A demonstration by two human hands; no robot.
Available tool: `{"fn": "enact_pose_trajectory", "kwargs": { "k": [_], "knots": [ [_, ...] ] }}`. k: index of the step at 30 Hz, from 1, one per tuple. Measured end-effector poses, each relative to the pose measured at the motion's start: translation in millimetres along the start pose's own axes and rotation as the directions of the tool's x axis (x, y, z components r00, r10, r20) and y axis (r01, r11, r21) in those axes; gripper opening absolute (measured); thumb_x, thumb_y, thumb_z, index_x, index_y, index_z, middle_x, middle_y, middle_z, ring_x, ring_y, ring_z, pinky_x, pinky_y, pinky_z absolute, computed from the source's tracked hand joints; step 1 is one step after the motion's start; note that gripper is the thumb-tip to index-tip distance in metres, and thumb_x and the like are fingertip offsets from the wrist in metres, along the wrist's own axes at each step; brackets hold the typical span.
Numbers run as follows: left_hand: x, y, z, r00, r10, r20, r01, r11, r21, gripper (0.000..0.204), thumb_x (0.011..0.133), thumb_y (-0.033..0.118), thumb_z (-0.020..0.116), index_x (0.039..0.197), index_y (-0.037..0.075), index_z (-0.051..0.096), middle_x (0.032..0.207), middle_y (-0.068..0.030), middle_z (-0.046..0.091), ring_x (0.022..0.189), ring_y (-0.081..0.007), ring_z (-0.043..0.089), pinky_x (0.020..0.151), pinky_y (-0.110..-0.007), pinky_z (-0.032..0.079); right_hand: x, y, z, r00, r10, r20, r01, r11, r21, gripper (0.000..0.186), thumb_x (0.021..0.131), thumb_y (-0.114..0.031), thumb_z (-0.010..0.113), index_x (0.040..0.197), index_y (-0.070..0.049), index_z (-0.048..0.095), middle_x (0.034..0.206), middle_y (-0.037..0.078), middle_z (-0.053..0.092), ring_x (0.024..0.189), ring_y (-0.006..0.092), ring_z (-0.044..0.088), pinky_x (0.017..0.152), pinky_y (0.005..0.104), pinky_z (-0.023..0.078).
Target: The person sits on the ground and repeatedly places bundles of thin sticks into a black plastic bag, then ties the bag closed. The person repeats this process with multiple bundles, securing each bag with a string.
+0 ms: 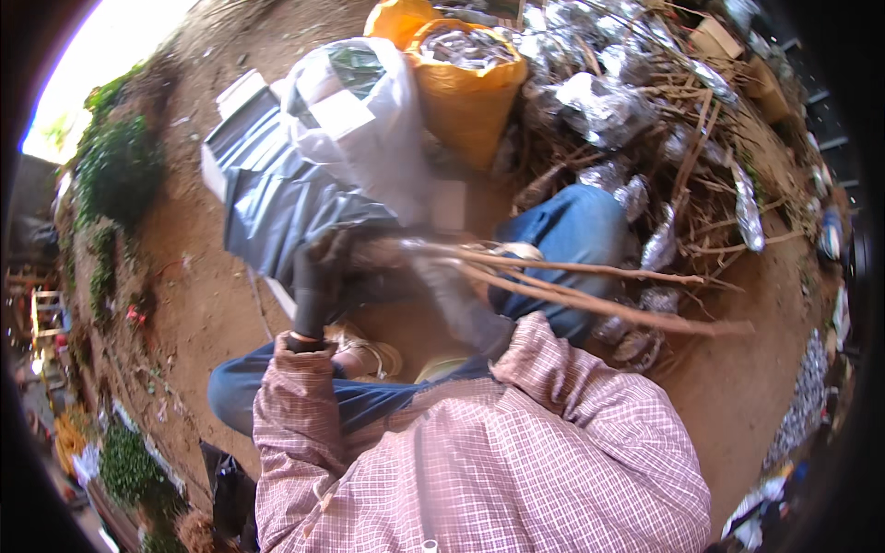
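We are looking down on our own lap here, plaid sleeves coming in from below, knees in blue jeans spreading over bare dirt ground. Our left hand, wearing a dark glove, is closing around the near ends of a bundle of thin brown sticks, and those sticks are running out to the right, across our right knee. Our right hand is blurring badly just beside the sticks, so we cannot tell whether it is gripping or open. Just beyond the left hand, a grey plastic sheet is lying on the ground with a white plastic bag on top. Farther out, an orange sack is standing beside a heap of sticks and silvery foil wraps.
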State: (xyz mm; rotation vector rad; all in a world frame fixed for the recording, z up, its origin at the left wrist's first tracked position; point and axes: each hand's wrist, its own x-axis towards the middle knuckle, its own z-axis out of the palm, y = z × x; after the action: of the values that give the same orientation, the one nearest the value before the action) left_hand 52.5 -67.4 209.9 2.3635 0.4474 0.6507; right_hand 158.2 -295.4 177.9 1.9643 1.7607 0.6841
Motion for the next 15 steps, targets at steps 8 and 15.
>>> {"fn": "enact_pose_trajectory", "kwargs": {
  "k": [8, 15],
  "knots": [
    [-7.8, -17.4, 20.8, 0.897, -0.409, 0.169, 0.436, 0.749, -0.499, 0.024, 0.103, 0.012, 0.056, 0.116, -0.003, 0.069, 0.102, -0.0038, 0.072, 0.092, -0.0087, 0.063, 0.083, -0.025, 0.051, -126.0, 171.0, -89.9, 0.934, 0.099, 0.342, -0.315, 0.678, 0.664, 0.109, 0.062, -0.064, 0.084, 0.152, -0.02, 0.041, 0.15, 0.011, 0.037, 0.145, 0.0346, 0.027, 0.124, 0.0525, 0.015],
    [-14.1, -30.9, 31.8, 0.996, 0.084, 0.002, -0.083, 0.992, -0.095, 0.027, 0.103, 0.012, 0.058, 0.124, -0.002, 0.066, 0.1, -0.0025, 0.072, 0.09, -0.0089, 0.065, 0.079, -0.024, 0.053, -281.4, 136.5, -40.4, 0.286, 0.074, 0.955, -0.776, 0.603, 0.185, 0.097, 0.078, -0.043, 0.078, 0.159, -0.02, 0.028, 0.105, 0.021, 0.071, 0.091, 0.0402, 0.07, 0.078, 0.0511, 0.056]
  ]
}}
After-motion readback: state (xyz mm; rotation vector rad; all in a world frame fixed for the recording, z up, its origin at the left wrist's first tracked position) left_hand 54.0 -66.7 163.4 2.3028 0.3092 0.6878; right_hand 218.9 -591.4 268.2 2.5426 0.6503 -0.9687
